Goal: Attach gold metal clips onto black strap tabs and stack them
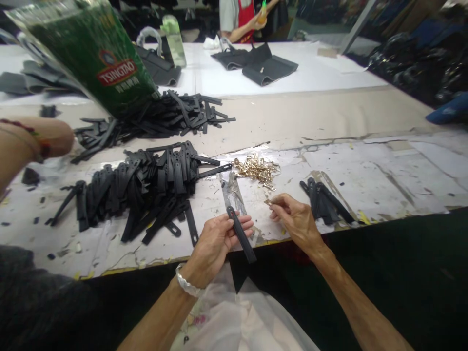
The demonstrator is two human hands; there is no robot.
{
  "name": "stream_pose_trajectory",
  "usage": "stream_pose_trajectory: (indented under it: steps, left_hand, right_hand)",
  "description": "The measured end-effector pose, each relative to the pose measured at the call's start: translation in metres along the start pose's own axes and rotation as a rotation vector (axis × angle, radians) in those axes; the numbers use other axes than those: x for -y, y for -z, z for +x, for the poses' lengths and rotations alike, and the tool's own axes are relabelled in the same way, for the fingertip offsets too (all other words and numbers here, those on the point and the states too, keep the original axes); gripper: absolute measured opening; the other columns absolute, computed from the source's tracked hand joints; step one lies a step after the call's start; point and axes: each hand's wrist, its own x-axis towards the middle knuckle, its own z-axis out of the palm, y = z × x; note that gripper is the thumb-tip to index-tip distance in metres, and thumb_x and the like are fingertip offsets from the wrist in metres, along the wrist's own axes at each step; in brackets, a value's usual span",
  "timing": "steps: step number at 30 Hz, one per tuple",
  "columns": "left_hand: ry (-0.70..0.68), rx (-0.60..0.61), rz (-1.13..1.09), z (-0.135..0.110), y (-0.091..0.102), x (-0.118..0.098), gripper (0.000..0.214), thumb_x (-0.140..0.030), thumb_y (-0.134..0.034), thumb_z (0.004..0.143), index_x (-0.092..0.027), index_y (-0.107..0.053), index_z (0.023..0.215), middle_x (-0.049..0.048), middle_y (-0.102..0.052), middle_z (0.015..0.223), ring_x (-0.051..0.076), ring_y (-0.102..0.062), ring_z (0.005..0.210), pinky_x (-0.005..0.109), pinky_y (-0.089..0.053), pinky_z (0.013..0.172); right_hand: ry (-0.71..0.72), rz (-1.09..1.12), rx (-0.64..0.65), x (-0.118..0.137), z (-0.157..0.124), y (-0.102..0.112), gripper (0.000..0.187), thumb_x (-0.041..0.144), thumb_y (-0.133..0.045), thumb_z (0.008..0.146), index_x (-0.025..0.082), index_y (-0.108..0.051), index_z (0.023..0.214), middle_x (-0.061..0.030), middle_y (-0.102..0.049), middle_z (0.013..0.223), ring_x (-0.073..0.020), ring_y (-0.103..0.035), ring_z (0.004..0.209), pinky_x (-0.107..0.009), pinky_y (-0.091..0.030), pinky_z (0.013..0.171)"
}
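Observation:
My left hand (216, 240) is closed around a black strap (241, 235) held at the table's near edge, its rounded end pointing away from me. My right hand (294, 218) pinches a small gold metal clip (268, 202) between thumb and fingers, a short way right of the strap. A heap of gold clips (257, 168) lies just beyond both hands. A large pile of black straps (146, 187) spreads to the left of my left hand. A small stack of black straps (323, 201) lies to the right of my right hand.
Another person's forearm (32, 141) reaches in from the left under a tilted green Tsingtao box (91, 51). A second heap of straps (171, 114) lies farther back. Black fabric pieces (261, 66) and a plastic bottle (174, 39) rest on the far white table, where someone in a red apron (243, 17) stands.

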Motion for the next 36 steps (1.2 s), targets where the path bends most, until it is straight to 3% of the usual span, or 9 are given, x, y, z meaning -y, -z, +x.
stream_pose_trajectory:
  steps: [7,11,14,17,21,26,31,36]
  left_hand:
    - [0.002,0.069,0.047,-0.005,0.001,0.007,0.014,-0.007,-0.051,0.084,-0.007,-0.056,0.097,0.0208,-0.072,0.098,0.025,-0.072,0.087,0.037,-0.057,0.082]
    - [-0.010,0.125,0.113,-0.006,0.001,0.011,0.013,-0.016,-0.059,0.083,-0.011,-0.056,0.094,0.0152,-0.073,0.093,0.014,-0.069,0.068,0.026,-0.056,0.068]
    - [-0.066,0.162,0.196,-0.005,0.003,0.015,0.018,-0.025,-0.065,0.080,-0.012,-0.056,0.090,0.0114,-0.073,0.088,0.008,-0.061,0.056,0.018,-0.049,0.055]
    - [-0.125,0.146,0.257,-0.002,0.005,0.018,0.021,-0.030,-0.066,0.080,-0.012,-0.058,0.087,0.0097,-0.073,0.087,0.006,-0.057,0.054,0.017,-0.045,0.052]
    - [-0.141,0.108,0.351,0.003,0.007,0.019,0.025,-0.035,-0.068,0.079,-0.013,-0.063,0.090,0.0082,-0.072,0.091,0.010,-0.062,0.063,0.018,-0.049,0.056]
    - [-0.111,0.187,0.409,0.005,0.008,0.018,0.027,-0.035,-0.075,0.071,-0.011,-0.071,0.083,0.0078,-0.073,0.084,0.014,-0.066,0.069,0.022,-0.053,0.063]
    - [-0.100,0.079,0.323,0.007,0.010,0.021,0.025,-0.032,-0.079,0.067,-0.011,-0.074,0.080,0.0067,-0.075,0.080,0.012,-0.067,0.068,0.020,-0.053,0.068]
    - [-0.082,0.023,0.230,0.008,0.009,0.025,0.021,-0.026,-0.079,0.066,-0.010,-0.073,0.078,0.0070,-0.075,0.080,0.013,-0.068,0.068,0.019,-0.054,0.067]
  right_hand:
    - [-0.220,0.494,0.128,0.009,-0.024,-0.010,0.027,0.041,-0.068,0.077,0.015,-0.064,0.078,-0.0013,-0.064,0.063,-0.0129,-0.059,0.057,-0.026,-0.051,0.059]
    - [-0.300,0.662,0.194,0.009,-0.031,-0.014,0.028,0.041,-0.071,0.075,0.015,-0.067,0.082,0.0010,-0.062,0.063,-0.0104,-0.056,0.054,-0.024,-0.049,0.056]
    - [-0.286,0.658,0.221,0.009,-0.030,-0.011,0.025,0.037,-0.071,0.075,0.014,-0.070,0.084,0.0000,-0.063,0.066,-0.0101,-0.055,0.056,-0.024,-0.048,0.058]
    - [-0.275,0.601,0.239,0.007,-0.027,-0.006,0.022,0.033,-0.068,0.076,0.013,-0.072,0.084,-0.0001,-0.062,0.065,-0.0105,-0.054,0.056,-0.024,-0.047,0.056]
    - [-0.238,0.475,0.302,0.005,-0.023,-0.002,0.018,0.025,-0.063,0.078,0.012,-0.072,0.085,0.0001,-0.061,0.061,-0.0089,-0.051,0.051,-0.021,-0.043,0.050]
    - [-0.172,0.419,0.446,0.009,-0.023,-0.003,0.014,0.023,-0.063,0.076,0.013,-0.072,0.078,0.0012,-0.059,0.055,-0.0097,-0.052,0.049,-0.020,-0.042,0.046]
    - [-0.330,0.680,0.318,0.011,-0.032,-0.009,0.024,0.033,-0.071,0.073,0.012,-0.070,0.085,-0.0007,-0.065,0.063,-0.0104,-0.058,0.053,-0.023,-0.049,0.053]
    - [-0.408,0.750,0.182,0.005,-0.048,-0.019,0.027,0.039,-0.074,0.071,0.013,-0.069,0.077,0.0000,-0.062,0.057,-0.0094,-0.055,0.051,-0.021,-0.045,0.048]
